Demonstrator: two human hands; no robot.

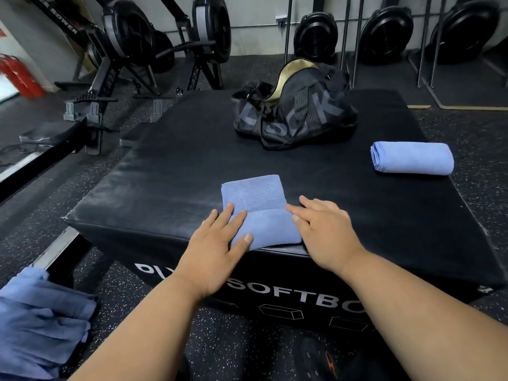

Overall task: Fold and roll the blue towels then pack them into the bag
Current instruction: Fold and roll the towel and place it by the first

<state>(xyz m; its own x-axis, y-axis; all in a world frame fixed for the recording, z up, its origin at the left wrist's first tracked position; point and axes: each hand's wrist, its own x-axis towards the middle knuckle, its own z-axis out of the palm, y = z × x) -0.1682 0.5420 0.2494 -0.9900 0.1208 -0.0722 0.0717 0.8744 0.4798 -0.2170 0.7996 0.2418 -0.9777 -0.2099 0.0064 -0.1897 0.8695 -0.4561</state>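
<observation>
Left hand, lower centre of the frame: flat, fingers straight, pressing the left end of the half-rolled towel. Right hand, just right of it: fingers likewise extended and loose, tips touching the roll's right end, gripping nothing.

Towel itself: at the near edge of the black box, rolled part nearest the hands, flat tail stretching away toward the bag. Soft, light, limp cloth by the look of it; likely to spring loose if released, so best held with even pressure at both ends of the roll, palms over the top, then pinched round the middle for lifting.

Finished roll: right side of the frame, well apart, lying on its side on the same box.

Bag: upper centre, slumped, black with gold lining showing at the open mouth. Contents impossible to tell from here.

Loose blue cloth: lower left corner, crumpled, off the box, probably more towels waiting.
</observation>
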